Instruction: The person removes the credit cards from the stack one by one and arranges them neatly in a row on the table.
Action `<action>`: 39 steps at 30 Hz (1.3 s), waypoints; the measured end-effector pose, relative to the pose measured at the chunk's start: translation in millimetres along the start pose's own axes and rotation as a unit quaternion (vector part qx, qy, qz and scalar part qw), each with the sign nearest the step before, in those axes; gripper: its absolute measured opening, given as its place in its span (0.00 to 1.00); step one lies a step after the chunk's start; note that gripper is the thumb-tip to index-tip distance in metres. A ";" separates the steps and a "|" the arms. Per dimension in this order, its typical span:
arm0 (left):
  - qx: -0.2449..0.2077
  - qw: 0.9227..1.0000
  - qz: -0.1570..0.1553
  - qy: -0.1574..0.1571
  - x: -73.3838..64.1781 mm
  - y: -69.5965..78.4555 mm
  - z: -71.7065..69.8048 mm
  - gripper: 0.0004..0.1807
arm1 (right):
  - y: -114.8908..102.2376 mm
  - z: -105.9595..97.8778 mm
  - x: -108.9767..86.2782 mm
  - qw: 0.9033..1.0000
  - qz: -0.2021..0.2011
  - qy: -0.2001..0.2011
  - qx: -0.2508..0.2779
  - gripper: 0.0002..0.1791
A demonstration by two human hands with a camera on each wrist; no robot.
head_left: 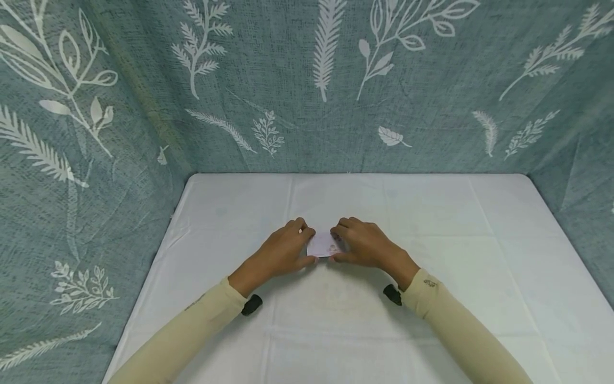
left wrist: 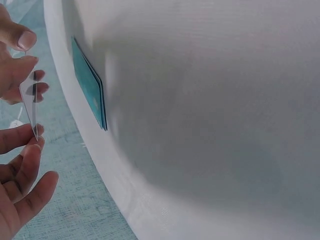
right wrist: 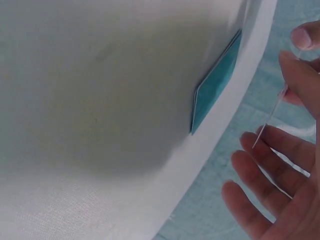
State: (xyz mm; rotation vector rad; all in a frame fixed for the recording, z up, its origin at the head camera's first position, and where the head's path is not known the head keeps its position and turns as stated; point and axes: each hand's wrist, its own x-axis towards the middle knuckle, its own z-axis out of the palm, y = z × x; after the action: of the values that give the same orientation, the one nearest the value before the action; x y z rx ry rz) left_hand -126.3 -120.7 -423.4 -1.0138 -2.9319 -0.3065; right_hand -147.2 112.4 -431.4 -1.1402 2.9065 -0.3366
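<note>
A small pale card (head_left: 320, 245) with a faint pink print is held up between both hands, over the middle of the table. My left hand (head_left: 283, 248) pinches its left side between thumb and fingers. At the right side, my right hand (head_left: 366, 245) grips it the same way, partly covering the print. Both wrist views show the card (left wrist: 28, 102) nearly edge-on, as a thin sheet. Below it on the white cloth lies a flat teal piece (right wrist: 217, 82) with layered edges, like stacked cards or a folded one; in the head view it is hidden.
A white cloth (head_left: 336, 330) with fold creases covers the table. A grey-green curtain (head_left: 288, 69) with white leaf prints hangs behind the far edge and along both sides. Dark wrist-camera parts (head_left: 251, 305) show under the sleeves.
</note>
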 end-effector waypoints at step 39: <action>-0.067 0.998 -0.010 -0.002 -27.6 13.6 -15.3 0.31 | -18.7 -12.2 -32.1 0.999 0.010 0.040 -0.004 0.31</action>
State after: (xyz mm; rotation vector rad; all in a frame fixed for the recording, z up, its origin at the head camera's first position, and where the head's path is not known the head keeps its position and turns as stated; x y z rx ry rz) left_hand -96.8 -130.1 -408.4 -1.0016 -2.9605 -0.5091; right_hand -112.0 123.1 -418.2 -1.1248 2.9882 -0.3794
